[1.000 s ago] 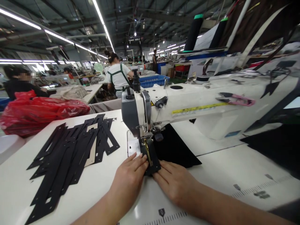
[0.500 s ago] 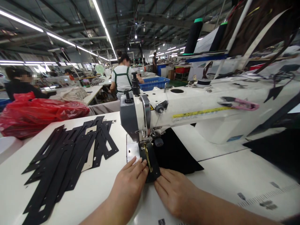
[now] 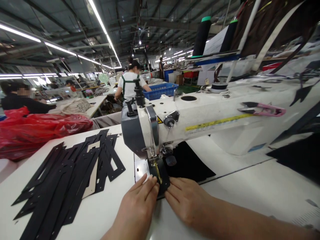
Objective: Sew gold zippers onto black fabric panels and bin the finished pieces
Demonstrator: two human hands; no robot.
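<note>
Two bare hands, left hand [image 3: 140,204] and right hand [image 3: 188,200], lie flattened, fingers together, pressing one black piece with a gold zipper [image 3: 163,181].

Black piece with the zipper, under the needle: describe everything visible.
The black piece is flat and matte, like leather or coated fabric, with small holes near its near end. A gold-toned zipper runs lengthwise along it. It lies flat on the bed of the sewing machine, its far end hidden under the needle area. The left hand's fingers rest on its left side; the right hand's fingertips meet its right edge. Black cloth lies to the right; whether they're joined, I can't tell.
</note>
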